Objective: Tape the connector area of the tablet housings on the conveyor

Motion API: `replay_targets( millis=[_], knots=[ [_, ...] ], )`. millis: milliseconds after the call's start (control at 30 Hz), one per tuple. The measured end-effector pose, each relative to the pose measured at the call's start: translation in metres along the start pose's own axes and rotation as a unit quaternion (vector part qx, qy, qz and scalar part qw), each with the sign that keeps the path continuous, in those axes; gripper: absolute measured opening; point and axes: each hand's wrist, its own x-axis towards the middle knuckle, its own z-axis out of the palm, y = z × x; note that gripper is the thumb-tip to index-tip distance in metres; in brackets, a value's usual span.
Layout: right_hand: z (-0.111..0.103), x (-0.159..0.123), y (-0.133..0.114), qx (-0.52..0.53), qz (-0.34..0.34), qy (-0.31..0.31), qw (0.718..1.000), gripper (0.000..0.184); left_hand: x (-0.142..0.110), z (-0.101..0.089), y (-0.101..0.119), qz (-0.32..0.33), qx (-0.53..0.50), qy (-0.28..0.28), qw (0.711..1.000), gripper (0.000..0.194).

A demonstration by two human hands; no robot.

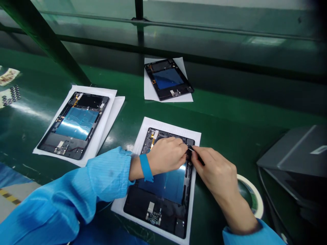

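Note:
An opened tablet [158,212] lies on white paper sheets [119,206] in front of me, its inner parts facing up. Over its upper half is my left hand [167,154], fingers curled closed near the top right corner, with a blue wrist strap [146,167] behind it. My right hand [218,173] comes in from the right, thumb and forefinger pinched together at that same corner. A small dark and pale piece shows between the two hands' fingertips, too small to name. What the left fingers hold, if anything, is hidden.
Another opened tablet [76,122] rests on paper at the left, and a third one [168,80] lies at the back. A roll of tape [258,200] sits beside my right wrist. At the right stands a grey box-like object [293,153] with a cable. Small parts on sheets [11,96] lie far left.

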Motion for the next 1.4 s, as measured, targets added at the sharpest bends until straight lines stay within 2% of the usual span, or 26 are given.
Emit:
replay_targets(
  millis=[867, 1200, 1400],
  knots=[
    [0.000, -0.001, -0.002, -0.022, -0.012, -0.018, 1.000, 0.012, 0.000, 0.000, 0.000, -0.009, -0.020, -0.001, 1.000, 0.017],
    [-0.002, 0.003, 0.001, 0.037, -0.013, -0.067, 0.997, 0.016, -0.001, 0.002, -0.001, -0.008, -0.017, 0.005, 1.000, 0.017],
    [-0.010, 0.008, -0.003, -0.028, -0.057, -0.109, 0.992, 0.026, -0.002, 0.001, 0.000, -0.007, -0.014, -0.008, 1.000, 0.017]
  ],
)
